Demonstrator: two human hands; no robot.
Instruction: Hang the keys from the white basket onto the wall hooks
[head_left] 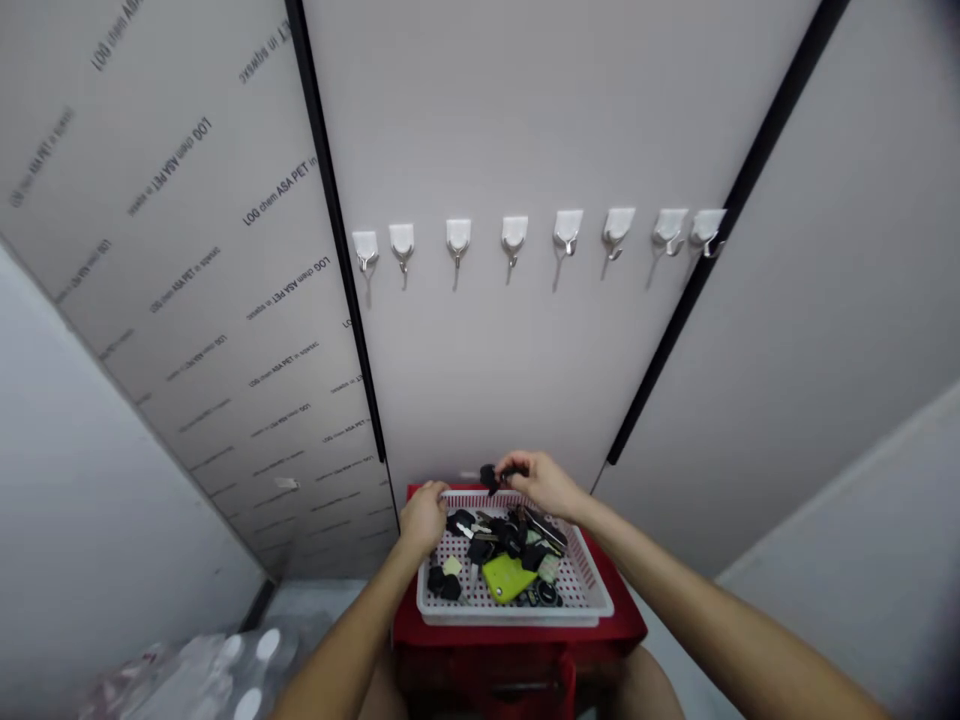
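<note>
A white perforated plastic basket (517, 617) sits in front of me, filled with keys. Its far left corner is under my left hand (424, 515), whose fingers are closed over the rim. Just above the far rim, my right hand (541, 482) pinches a black-headed key (489, 477); the fingers partly hide it. Inside the basket lie several dark keys (512, 532), a lime-green key case (507, 579), a round black fob (547, 594), and a small pale yellow piece (451, 566). Overlapping keys make single ones hard to tell apart.
A red cloth-covered stand (626, 625) holds the basket. Several white adhesive hooks (514, 235) run in a row across the pale panel (480, 370) ahead. Black strips (337, 230) edge the panel. At lower left are clear plastic-wrapped items with white caps (268, 643).
</note>
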